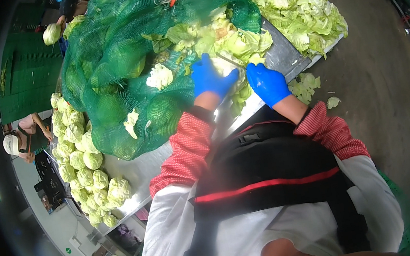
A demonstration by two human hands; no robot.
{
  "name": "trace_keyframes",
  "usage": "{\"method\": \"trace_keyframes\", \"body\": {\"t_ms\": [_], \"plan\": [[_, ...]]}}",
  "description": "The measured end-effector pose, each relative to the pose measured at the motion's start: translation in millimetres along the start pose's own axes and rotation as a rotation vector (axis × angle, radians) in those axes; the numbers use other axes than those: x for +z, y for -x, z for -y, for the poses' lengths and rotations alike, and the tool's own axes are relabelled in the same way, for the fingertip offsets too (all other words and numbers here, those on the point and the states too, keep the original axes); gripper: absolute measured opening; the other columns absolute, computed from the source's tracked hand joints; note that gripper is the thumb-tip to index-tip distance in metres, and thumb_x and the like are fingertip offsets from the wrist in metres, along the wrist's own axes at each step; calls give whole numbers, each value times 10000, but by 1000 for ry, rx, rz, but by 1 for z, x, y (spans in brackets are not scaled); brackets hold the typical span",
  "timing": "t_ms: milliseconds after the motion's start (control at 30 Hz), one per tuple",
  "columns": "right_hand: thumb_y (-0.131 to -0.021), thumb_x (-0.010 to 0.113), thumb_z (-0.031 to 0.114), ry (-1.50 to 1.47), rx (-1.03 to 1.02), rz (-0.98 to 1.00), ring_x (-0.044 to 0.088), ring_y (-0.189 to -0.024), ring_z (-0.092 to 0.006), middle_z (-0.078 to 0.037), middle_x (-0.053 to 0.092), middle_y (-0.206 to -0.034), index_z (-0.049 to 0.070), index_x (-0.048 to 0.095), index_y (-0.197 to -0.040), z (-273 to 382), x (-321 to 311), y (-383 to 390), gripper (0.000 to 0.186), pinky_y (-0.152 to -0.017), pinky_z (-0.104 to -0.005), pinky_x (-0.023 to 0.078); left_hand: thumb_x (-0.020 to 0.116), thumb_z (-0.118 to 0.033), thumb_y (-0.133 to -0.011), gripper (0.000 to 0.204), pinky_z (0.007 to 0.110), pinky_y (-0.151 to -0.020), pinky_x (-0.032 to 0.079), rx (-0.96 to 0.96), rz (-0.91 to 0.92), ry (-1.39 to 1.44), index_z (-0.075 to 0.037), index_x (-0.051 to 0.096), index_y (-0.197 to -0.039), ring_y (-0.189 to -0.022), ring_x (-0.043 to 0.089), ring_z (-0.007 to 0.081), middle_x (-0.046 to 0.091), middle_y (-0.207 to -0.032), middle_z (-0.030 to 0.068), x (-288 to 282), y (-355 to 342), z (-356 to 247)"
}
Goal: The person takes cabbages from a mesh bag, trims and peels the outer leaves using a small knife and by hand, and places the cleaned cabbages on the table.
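My left hand, in a blue glove, has its thumb and fingers spread around a pale green head of lettuce at the table's near edge. Just right of it, my blue-gloved right hand is closed on a knife, whose thin blade points left across the lettuce. The handle is hidden in the fist. Loose outer leaves lie beyond both hands, some with browned edges. On the left, a green mesh sack full of round heads reaches close to my left hand.
Trimmed lettuce heads crowd the metal table's left end. A heap of leaves fills the far right. Fallen leaves lie right of my right hand. One person stands at the left; another person's hand is near a head, far left.
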State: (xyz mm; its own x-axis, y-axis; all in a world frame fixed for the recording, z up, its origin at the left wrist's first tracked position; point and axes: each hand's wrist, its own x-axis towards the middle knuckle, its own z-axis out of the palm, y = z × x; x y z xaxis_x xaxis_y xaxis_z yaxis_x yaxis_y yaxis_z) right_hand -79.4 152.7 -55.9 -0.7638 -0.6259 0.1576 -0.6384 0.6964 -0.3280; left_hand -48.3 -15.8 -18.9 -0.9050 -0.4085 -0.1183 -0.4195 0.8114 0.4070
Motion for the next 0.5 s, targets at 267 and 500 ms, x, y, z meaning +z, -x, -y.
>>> {"method": "trace_keyframes", "body": {"t_ms": [267, 500], "plan": [[-839, 485, 327, -282, 58, 63, 606, -683, -353, -177, 602, -802, 96, 508, -943, -4, -11, -35, 254, -591, -450, 488, 712, -423, -614, 983, 433, -941, 374, 7, 28, 220, 8, 204, -1338, -1118, 405, 414, 333, -1226, 293, 5, 14, 11], [-817, 519, 369, -236, 235, 219, 600, -790, -360, -165, 618, -898, 109, 500, -1036, -7, 2, -61, 340, -664, -443, 478, 737, -374, -654, 1022, 382, -1004, 296, 254, 9, 382, 0, 134, -1390, -1163, 347, 357, 313, -1257, 234, 0, 32, 47]]}}
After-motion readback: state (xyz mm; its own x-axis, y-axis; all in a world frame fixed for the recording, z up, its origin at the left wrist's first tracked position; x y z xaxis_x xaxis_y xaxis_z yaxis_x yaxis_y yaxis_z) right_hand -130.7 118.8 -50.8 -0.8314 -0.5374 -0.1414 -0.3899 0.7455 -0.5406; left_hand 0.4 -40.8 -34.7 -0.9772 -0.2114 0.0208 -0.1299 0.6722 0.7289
